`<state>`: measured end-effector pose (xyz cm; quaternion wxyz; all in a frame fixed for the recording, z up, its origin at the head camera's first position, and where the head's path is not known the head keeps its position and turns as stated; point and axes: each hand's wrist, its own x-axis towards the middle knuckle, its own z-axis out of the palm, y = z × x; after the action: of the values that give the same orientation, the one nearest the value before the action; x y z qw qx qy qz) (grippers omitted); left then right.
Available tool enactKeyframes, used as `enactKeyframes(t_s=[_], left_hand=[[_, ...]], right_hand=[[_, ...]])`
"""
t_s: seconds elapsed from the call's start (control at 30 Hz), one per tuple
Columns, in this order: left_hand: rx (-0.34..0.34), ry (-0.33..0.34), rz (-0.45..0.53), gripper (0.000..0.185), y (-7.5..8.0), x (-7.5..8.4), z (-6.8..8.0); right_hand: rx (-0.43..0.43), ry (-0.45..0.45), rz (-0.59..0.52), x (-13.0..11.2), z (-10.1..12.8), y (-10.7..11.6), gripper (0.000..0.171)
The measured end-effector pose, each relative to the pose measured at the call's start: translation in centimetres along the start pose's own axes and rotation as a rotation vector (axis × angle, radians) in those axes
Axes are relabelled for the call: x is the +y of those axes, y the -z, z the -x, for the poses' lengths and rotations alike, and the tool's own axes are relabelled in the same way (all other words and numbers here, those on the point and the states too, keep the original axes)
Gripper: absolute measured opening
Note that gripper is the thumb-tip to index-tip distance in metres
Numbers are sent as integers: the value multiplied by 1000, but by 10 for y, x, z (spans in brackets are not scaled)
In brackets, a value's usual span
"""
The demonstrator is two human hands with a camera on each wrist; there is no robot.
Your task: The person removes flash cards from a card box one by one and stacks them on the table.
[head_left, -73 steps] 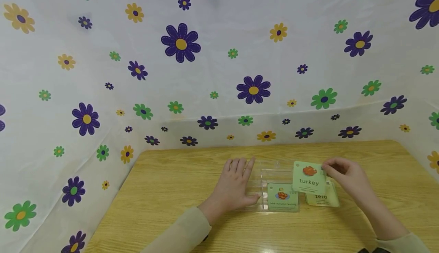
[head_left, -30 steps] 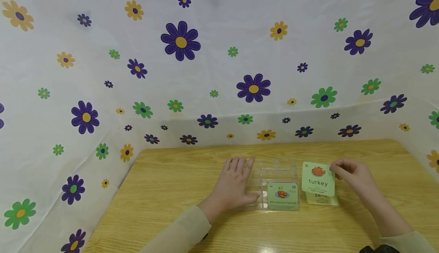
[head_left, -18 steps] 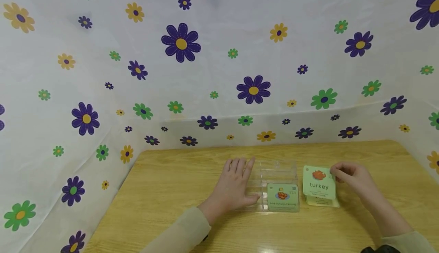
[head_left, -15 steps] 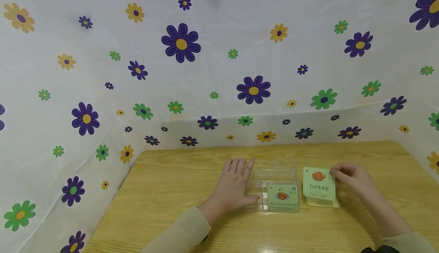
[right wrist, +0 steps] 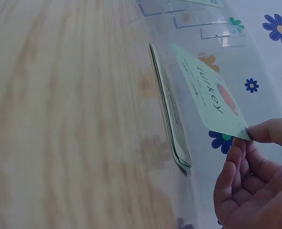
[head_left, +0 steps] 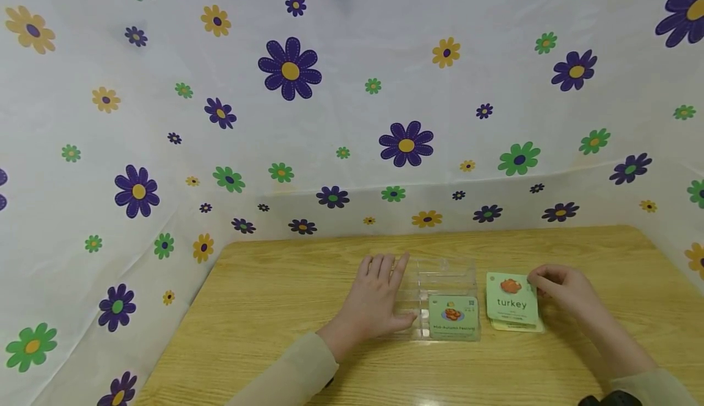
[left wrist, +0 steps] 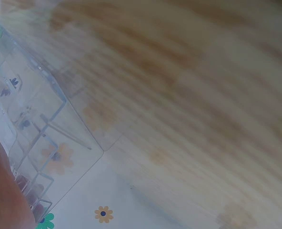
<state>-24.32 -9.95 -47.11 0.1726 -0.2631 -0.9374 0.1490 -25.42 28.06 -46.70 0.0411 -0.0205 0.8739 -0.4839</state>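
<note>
My right hand (head_left: 566, 290) pinches the top right corner of a green flashcard (head_left: 511, 302) printed "turkey". In the right wrist view this flashcard (right wrist: 210, 95) is tilted and held just above a small stack of cards (right wrist: 172, 114) lying on the table; in the head view it covers most of that stack. My left hand (head_left: 374, 305) rests with fingers spread on the left part of a clear plastic card holder (head_left: 448, 280), partly hiding it. A green "Mid-Autumn Festival" card (head_left: 453, 317) sits in the holder's front right compartment.
The wooden table (head_left: 264, 308) ends at the back against a white cloth (head_left: 341, 118) printed with flowers, which also hangs at both sides. Stepped clear dividers of the holder (left wrist: 36, 143) show in the left wrist view.
The right hand has moved the turkey flashcard rightward, away from the holder, then lowered it toward the stack, hiding the "zero" card there. The left hand has kept still.
</note>
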Motion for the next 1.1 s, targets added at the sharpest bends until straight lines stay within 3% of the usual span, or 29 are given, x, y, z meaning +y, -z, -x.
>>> enactKeyframes(t_s=[0.67, 1.1], left_hand=[[-1, 3, -5, 113, 0, 0, 0], [4, 4, -13, 113, 0, 0, 0]], right_hand=[[-64, -38, 52, 8, -6, 2, 34], [-101, -6, 87, 13, -11, 5, 30]])
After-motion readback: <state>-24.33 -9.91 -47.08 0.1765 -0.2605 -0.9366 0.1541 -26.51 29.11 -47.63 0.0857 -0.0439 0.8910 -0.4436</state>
